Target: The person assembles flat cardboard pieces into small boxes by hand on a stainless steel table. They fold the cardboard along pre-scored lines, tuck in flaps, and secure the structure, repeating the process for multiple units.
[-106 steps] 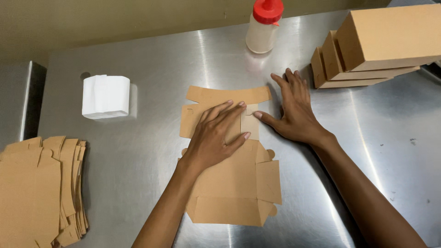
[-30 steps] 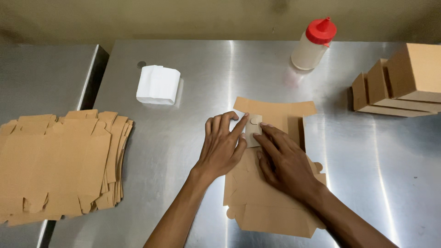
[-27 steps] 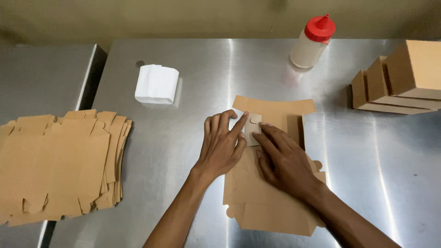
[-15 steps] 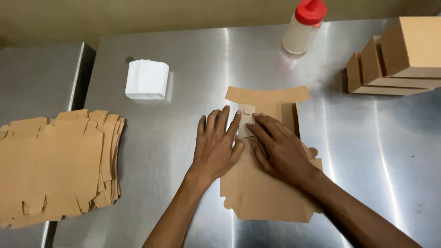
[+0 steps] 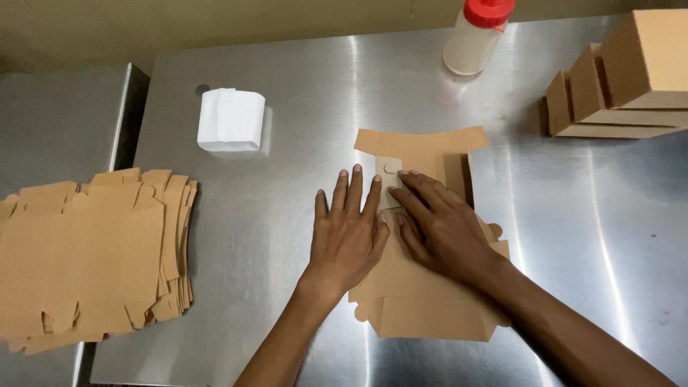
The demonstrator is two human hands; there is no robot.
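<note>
At the fingertips: left hand (image 5: 347,236) lies flat, fingers (image 5: 356,188) spread and pressed down, tips at the left edge of a folded flap; right hand (image 5: 438,223) also flat, fingers (image 5: 418,185) loosely spread, tips on the same small tab. Neither hand pinches anything. Under both palms sits the cardboard box blank (image 5: 423,251), flat, mid-surface, one side panel folded inward, top flap (image 5: 421,141) lying out away from the person. Judged step: creasing or pressing down a folded side flap, early in forming the box. Next move likely needs the fold held firm on one side while the other hand lifts the opposite panel; a loose crease could spring back. Outward: stack of unfolded blanks (image 5: 89,251) at the left edge, white folded wad (image 5: 231,120) up left, red-capped squeeze bottle (image 5: 476,37) at the far edge, finished boxes (image 5: 623,79) stacked at the right. Stainless steel surface (image 5: 287,179), reflective, with a seam to a second panel at left; plain wall behind.
</note>
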